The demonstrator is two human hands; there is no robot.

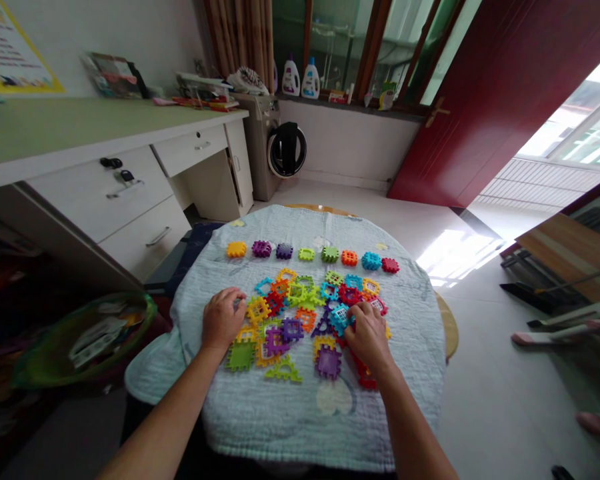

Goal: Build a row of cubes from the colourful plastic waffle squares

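Light-blue toothed plastic window piece, right of centre among scattered multicoloured plastic pieces, touched by the right hand, grip not tellable, where the adjoining dark-red toothed plastic piece might snag its teeth; left hand, relaxed, unclosed, at left; pale-blue patterned cloth, whose slipping could disturb the far row of coloured plastic blocks.

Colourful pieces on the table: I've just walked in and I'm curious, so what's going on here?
A person is handling plastic pieces spread on a light blue cloth. Their right hand is at a blue piece; whether it is gripped is unclear. Their left hand rests at the pile's left edge. Beyond the pile, eight coloured blocks form a row.
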